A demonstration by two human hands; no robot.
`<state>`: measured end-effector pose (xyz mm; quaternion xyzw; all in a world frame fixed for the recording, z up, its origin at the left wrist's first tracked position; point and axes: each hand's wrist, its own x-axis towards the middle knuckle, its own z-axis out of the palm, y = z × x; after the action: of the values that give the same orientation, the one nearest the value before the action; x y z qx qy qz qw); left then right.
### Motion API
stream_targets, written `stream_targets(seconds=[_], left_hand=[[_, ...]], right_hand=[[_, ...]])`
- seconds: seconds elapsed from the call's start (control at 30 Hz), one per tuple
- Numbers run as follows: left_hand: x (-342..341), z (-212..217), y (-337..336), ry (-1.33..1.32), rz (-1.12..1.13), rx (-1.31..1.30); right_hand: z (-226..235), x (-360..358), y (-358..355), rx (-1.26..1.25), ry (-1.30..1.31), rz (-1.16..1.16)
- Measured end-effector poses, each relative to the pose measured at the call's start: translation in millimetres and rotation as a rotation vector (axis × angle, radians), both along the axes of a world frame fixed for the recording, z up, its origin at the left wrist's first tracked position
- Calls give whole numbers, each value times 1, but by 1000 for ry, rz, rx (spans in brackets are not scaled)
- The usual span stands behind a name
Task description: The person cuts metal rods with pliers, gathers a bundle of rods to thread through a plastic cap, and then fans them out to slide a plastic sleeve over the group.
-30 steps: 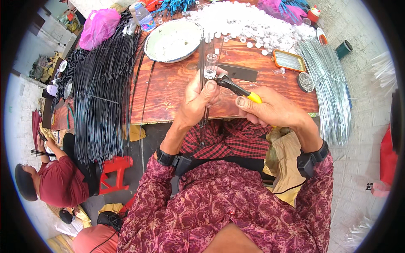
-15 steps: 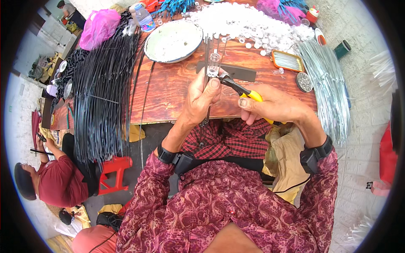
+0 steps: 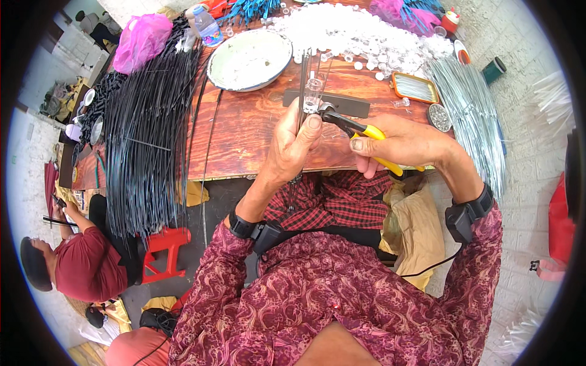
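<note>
- Pinching between thumb and fingers, the left hand (image 3: 294,143) has its grip closed around thin black rods (image 3: 303,73), which stand nearly upright.
- Clear plastic cylinder (image 3: 312,90) is at the top of this left thumb, beside the rods and above the tabletop of reddish-brown wood (image 3: 250,137).
- The right hand (image 3: 406,143) has its grip closed around pliers with yellow-and-black handles (image 3: 372,132); their black nose touches or nearly touches the base of the cylinder. I cannot tell if the jaws bite on something.
- Just behind the hands, a dark flat bar (image 3: 348,104) lies on the tabletop.
- Farther back is a wide white basin with dark rim (image 3: 249,58), and next to it a large heap of clear plastic pieces (image 3: 348,29).
- On the right side are an orange-rimmed tray (image 3: 395,85), a small round bowl of silvery bits (image 3: 429,122) and a bundle of silvery strands (image 3: 475,116).
- On the left side, a thick bundle of long black strands (image 3: 146,140) hangs over the edge.
</note>
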<state>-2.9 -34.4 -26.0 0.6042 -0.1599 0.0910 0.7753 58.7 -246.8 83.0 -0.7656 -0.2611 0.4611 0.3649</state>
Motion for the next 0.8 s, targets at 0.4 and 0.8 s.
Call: stream_targets(seconds=[0.4,0.8], left_hand=[[4,-2,-8,-23,245,276],[5,0,14,15,15,-77]], right_hand=[[2,-8,19,-203,-261,-104],[-31,10,9,73,-644,54]])
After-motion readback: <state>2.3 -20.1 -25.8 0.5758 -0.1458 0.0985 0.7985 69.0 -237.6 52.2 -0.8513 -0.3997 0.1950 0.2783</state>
